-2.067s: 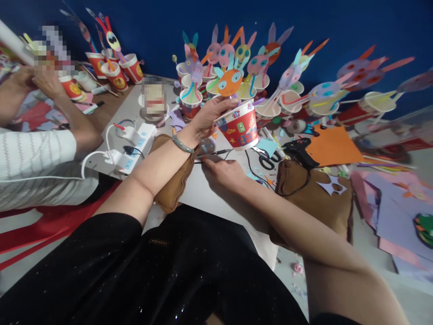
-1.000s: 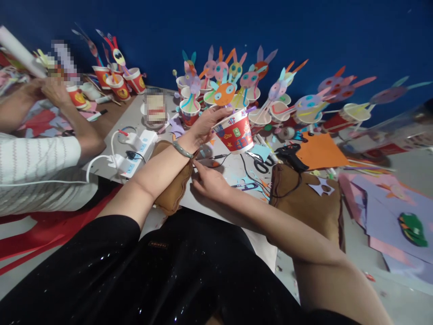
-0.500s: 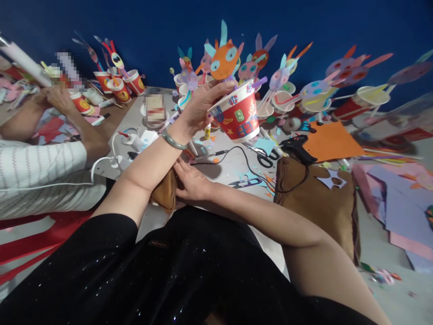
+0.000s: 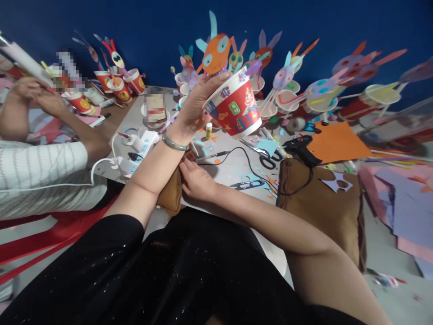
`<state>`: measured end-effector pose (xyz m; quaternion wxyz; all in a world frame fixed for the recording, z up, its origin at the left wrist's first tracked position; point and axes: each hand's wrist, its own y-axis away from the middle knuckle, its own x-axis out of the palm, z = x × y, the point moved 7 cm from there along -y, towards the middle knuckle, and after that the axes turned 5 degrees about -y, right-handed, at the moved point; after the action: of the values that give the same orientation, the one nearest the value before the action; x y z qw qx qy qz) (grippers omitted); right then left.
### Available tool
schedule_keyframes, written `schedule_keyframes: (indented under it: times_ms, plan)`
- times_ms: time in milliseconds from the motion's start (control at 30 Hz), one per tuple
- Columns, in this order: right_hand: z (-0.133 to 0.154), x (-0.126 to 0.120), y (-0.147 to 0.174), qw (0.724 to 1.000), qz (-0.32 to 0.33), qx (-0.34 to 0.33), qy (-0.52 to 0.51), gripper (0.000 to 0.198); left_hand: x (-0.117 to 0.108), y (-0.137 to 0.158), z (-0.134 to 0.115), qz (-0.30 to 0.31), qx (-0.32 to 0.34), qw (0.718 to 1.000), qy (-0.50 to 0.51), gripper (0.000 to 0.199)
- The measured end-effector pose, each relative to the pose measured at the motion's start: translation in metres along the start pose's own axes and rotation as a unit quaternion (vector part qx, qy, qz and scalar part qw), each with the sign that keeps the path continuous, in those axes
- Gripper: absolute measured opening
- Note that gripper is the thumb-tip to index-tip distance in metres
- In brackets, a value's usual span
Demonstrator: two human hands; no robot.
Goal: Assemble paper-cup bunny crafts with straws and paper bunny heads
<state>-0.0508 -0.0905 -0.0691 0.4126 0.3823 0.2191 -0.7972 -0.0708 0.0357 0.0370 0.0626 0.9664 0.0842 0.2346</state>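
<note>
My left hand (image 4: 196,106) grips a red and white paper cup (image 4: 237,106) by its rim, tilted and lifted above the table. From the cup rises an orange paper face (image 4: 215,54) with blue eyes and light blue ears; a purple strip shows at the rim. Most of the left fingers are hidden behind the cup. My right hand (image 4: 199,180) lies with its fingers stretched out against a small brown cushion (image 4: 171,192) at the table's near edge. Near it lie a pen (image 4: 214,155) and a black cable.
Several cups with paper faces (image 4: 267,108) line the blue wall. Scissors (image 4: 269,160), thread snips (image 4: 248,184), a glue gun (image 4: 302,149), orange paper (image 4: 338,142) and a brown cushion (image 4: 318,212) lie rightward. A power strip (image 4: 144,149) and a co-worker's hands (image 4: 43,97) are leftward.
The cup in my left hand has turned and shifted slightly left, its orange face leaning further left. My right hand stays beside the small cushion. The co-worker's hands have come together.
</note>
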Motion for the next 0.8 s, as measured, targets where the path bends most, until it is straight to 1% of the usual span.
schedule_keyframes:
  times_ms: [67,100,133,200,233,300,333,367,433,500,633,733,800]
  plan:
    - [-0.005,-0.013,0.003,0.998,0.009,0.040,0.048,0.047,0.005,-0.005,-0.001,0.073,0.057,0.996,-0.008,0.015]
    - [-0.009,-0.020,0.004,0.996,0.011,0.058,0.071,0.042,0.007,-0.009,0.004,0.102,0.059,0.993,-0.015,0.016]
    - [-0.013,-0.026,0.006,0.993,0.013,0.073,0.091,0.038,0.005,-0.013,0.009,0.105,0.058,0.992,-0.024,0.016]
    - [-0.022,-0.035,0.011,0.988,0.014,0.096,0.120,0.037,0.002,-0.020,0.020,0.110,0.051,0.991,-0.054,0.023]
    - [-0.026,-0.038,0.013,0.987,0.016,0.100,0.127,0.037,0.003,-0.023,0.026,0.127,0.048,0.988,-0.069,0.022]
    - [-0.033,-0.039,0.018,0.986,0.018,0.096,0.134,0.038,0.004,-0.026,0.032,0.156,0.068,0.981,-0.089,0.013]
    - [-0.035,-0.038,0.021,0.987,0.018,0.090,0.135,0.038,0.004,-0.027,0.033,0.168,0.090,0.976,-0.108,0.008]
    - [-0.037,-0.036,0.023,0.987,0.015,0.081,0.136,0.038,0.004,-0.027,0.033,0.175,0.114,0.970,-0.125,0.008]
    - [-0.038,-0.032,0.027,0.989,0.003,0.064,0.136,0.038,0.003,-0.028,0.034,0.182,0.145,0.960,-0.154,0.013]
    - [-0.038,-0.029,0.031,0.989,-0.006,0.049,0.139,0.038,0.001,-0.030,0.035,0.186,0.154,0.957,-0.162,0.014]
    - [-0.035,-0.026,0.040,0.987,-0.019,0.022,0.159,0.036,-0.001,-0.038,0.037,0.196,0.133,0.963,-0.129,0.004]
    - [-0.037,-0.030,0.052,0.983,-0.024,0.014,0.181,0.034,-0.005,-0.046,0.033,0.184,0.124,0.971,-0.093,0.005]
    - [-0.044,-0.033,0.061,0.980,-0.026,0.029,0.198,0.033,-0.007,-0.050,0.032,0.176,0.094,0.978,-0.066,0.011]
